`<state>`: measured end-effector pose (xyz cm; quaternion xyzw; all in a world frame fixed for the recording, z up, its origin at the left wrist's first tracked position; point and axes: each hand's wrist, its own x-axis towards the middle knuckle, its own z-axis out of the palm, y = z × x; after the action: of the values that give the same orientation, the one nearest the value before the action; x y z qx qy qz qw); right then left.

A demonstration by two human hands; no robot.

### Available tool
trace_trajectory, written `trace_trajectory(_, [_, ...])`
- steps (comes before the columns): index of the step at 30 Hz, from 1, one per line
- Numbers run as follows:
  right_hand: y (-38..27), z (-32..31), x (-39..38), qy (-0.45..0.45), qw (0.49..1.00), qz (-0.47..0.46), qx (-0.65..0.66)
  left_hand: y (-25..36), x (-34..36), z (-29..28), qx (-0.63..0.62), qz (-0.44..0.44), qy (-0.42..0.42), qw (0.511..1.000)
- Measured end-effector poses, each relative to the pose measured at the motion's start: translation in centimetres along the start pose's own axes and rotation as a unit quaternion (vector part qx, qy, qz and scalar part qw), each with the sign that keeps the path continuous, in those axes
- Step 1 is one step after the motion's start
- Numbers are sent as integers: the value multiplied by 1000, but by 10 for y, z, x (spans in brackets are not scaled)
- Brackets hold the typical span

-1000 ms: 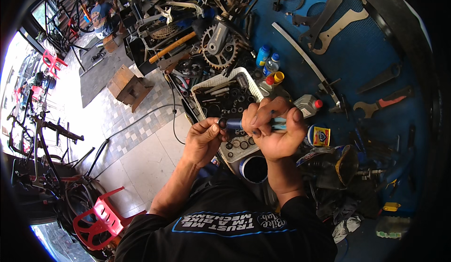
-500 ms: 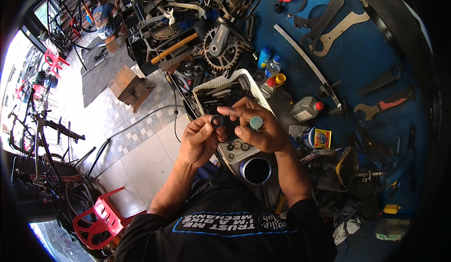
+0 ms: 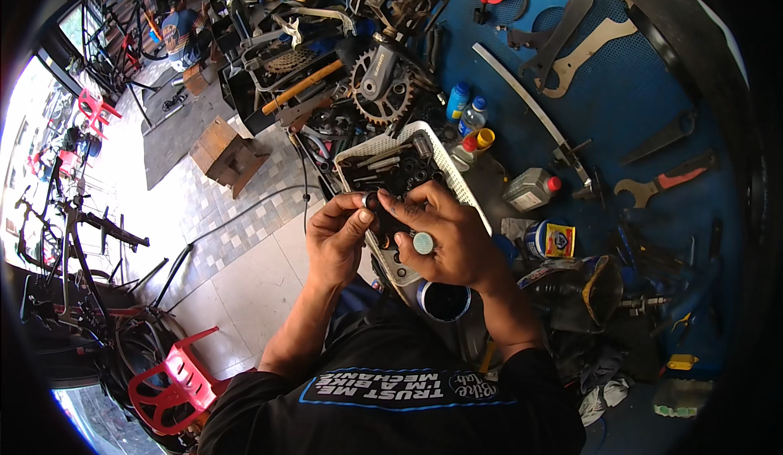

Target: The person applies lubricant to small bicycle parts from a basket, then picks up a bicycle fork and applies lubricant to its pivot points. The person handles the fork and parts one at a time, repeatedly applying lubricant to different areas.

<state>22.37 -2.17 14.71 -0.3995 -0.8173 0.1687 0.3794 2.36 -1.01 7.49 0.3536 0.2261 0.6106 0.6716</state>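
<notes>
My left hand (image 3: pixel 336 247) pinches a small dark ring with a silvery edge (image 3: pixel 369 201) between thumb and fingers. My right hand (image 3: pixel 449 235) reaches its index fingertip onto that ring while its other fingers are wrapped round a cylinder (image 3: pixel 422 243) whose pale green end faces up at me; the rest of it is hidden by the hand. Beneath both hands lies a white perforated plastic tray (image 3: pixel 468 192) full of dark rings and metal parts. Just below the tray, nearer my body, stands an open tub with dark contents (image 3: pixel 422 296).
Tools and crank parts (image 3: pixel 375 80) are heaped beyond the tray. Bottles (image 3: pixel 530 187) and wrenches (image 3: pixel 583 51) lie on the blue bench top at right. On the tiled floor at left are a wooden block (image 3: pixel 214 149), red chairs (image 3: pixel 181 373) and bicycle frames. A person (image 3: pixel 181 33) crouches at the back.
My right hand has turned the cylinder from crosswise against the ring to end-on toward me, and its index finger has come onto the ring. My left hand has moved the ring slightly left and up.
</notes>
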Motion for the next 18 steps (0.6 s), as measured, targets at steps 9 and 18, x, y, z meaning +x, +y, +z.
trace_trajectory(9, [-5, 2, -2, -22, 998, 15, 65, 3, 3, -1, 6, 13, 15, 1000])
trace_trajectory(18, [9, 0, 1, -15, 975, 62, 212, 5, 1, 0, -21, -13, -7, 1000])
